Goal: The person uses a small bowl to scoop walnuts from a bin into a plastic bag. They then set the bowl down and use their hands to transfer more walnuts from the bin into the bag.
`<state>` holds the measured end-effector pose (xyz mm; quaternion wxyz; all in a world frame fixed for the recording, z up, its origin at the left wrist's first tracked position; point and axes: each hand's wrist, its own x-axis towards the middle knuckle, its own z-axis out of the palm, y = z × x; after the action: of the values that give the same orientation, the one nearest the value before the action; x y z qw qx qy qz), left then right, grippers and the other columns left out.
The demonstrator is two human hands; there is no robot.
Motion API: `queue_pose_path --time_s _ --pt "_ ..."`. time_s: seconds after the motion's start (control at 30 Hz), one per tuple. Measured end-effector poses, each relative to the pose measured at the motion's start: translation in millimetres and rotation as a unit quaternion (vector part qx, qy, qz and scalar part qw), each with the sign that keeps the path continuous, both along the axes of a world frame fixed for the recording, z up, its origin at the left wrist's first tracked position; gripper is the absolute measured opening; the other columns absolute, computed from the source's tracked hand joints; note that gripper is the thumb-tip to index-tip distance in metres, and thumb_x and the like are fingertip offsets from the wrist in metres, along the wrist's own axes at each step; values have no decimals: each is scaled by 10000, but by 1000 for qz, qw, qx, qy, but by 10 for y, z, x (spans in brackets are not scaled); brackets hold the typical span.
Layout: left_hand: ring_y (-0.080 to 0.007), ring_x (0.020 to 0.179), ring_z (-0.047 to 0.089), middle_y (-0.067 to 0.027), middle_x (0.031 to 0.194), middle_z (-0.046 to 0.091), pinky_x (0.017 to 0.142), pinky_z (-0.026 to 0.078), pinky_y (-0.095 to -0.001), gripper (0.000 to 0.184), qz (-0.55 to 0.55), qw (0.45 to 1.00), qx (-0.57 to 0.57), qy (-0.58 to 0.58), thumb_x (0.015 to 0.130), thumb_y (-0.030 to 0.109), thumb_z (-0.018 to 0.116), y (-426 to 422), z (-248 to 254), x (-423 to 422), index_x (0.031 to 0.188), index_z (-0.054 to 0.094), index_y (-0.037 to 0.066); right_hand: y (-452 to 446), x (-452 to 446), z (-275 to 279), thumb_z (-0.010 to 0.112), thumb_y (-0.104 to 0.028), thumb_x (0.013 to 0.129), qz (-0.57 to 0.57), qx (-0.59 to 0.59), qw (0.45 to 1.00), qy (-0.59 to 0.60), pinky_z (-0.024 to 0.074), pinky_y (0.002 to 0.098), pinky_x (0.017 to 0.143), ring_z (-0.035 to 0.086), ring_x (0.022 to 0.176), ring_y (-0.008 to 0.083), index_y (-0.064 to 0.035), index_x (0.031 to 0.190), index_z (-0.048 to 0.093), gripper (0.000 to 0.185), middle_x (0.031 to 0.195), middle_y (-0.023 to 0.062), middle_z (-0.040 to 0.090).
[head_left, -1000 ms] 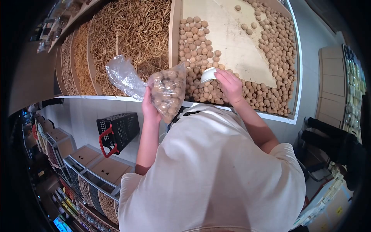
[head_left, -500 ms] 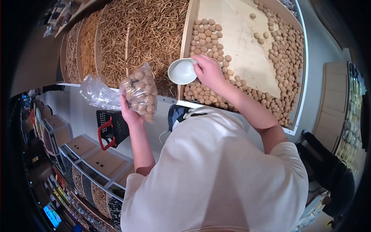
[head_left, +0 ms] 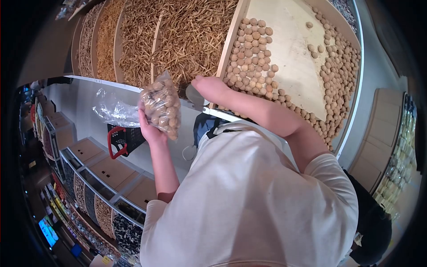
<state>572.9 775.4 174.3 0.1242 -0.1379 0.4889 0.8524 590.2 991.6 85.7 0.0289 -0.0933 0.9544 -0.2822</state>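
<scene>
My left hand [head_left: 153,130] supports a clear plastic bag [head_left: 165,108] filled with walnuts, its loose empty end trailing off to the left. Over the divider near the front edge of the bins, my right hand [head_left: 210,87] is closed on a scoop [head_left: 194,96]. The scoop was white and bowl-shaped a moment ago; now it shows as a greyish, turned shape, and its inside is hidden. Loose walnuts [head_left: 251,58] lie in the right-hand bin, in a cluster beside my right forearm and in a larger heap along the far right side.
Brown dried strips [head_left: 191,40] fill the bins to the left of the walnuts, behind wooden dividers [head_left: 232,38]. A black shopping basket with a red handle [head_left: 117,142] stands below my left hand. A dark-clothed person [head_left: 371,222] is at the right.
My right hand has moved left and slightly down with the scoop, from over the walnuts to nearer the bag. The scoop has turned. My left hand and the bag have barely moved.
</scene>
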Motion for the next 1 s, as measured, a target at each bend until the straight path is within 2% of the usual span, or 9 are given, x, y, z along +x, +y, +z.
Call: queue_pose_path --time_s 0.27,0.53,0.67,0.73,0.8,0.83,0.87,0.93,1.0 --pt "-350 1255 485 -163 1405 450 1040 414 -494 522 -19 1000 5 -8 1031 386 287 91 6 11 1415 378 46 -57 -18 -72 533 -83 835 -21 62 997 27 570 386 588 678 762 281 9 939 586 148 903 147 588" --pt "-358 1256 480 -188 1400 444 1035 413 -504 536 -87 995 51 -21 1020 384 332 199 159 30 1417 365 26 301 535 185 601 -145 824 -139 -69 984 84 533 344 634 639 725 230 -50 1219 547 410 991 92 579" --pt "-358 1246 490 -204 1386 454 1030 418 -506 525 -221 968 114 -36 1015 360 344 445 153 15 1417 359 22 658 1071 150 636 -193 904 -296 -477 827 -25 479 260 613 575 700 124 -19 1072 621 242 886 38 605" --pt "-348 1248 491 -203 1371 470 1041 416 -486 512 -321 931 116 -132 1012 333 366 741 139 52 1403 374 3 838 1354 178 550 -230 972 -312 -548 772 -78 486 245 617 569 735 82 -22 1119 600 260 961 30 607" --pt "-329 1214 525 -199 1337 503 1018 445 -463 489 -388 904 89 -156 1006 313 402 1108 69 91 1374 408 -8 945 1616 152 467 -308 1013 -319 -723 608 -74 484 243 658 564 799 96 -31 1225 551 359 1034 24 606" --pt "-310 1180 558 -195 1302 535 995 474 -440 467 -443 876 62 -178 999 294 437 1301 31 118 1346 442 -19 985 1707 78 372 -448 1019 -306 -728 612 -52 513 313 810 597 958 154 -28 1304 483 519 1121 89 588" --pt "-310 1180 558 -195 1302 535 995 474 -440 467 -453 871 62 -178 999 294 437 1486 -13 156 1346 442 -19 1025 1801 8 372 -448 1019 -313 -727 610 -44 513 313 810 597 958 154 -28 1304 483 519 1121 89 588" --pt "-279 1082 624 -180 1213 601 926 528 -415 424 -528 813 -3 -246 977 269 513 1814 -119 236 1281 511 -27 1085 1930 104 316 -548 998 -291 -845 442 -74 444 381 976 532 1167 220 -19 1368 429 655 1259 122 535" --pt "-263 1056 638 -172 1196 611 897 544 -396 413 -584 774 -14 -244 976 272 521 2039 -327 294 1261 528 -26 1142 2047 154 290 -598 980 -284 -853 434 -61 366 410 1065 439 1290 247 -1 1408 379 739 1365 132 465"
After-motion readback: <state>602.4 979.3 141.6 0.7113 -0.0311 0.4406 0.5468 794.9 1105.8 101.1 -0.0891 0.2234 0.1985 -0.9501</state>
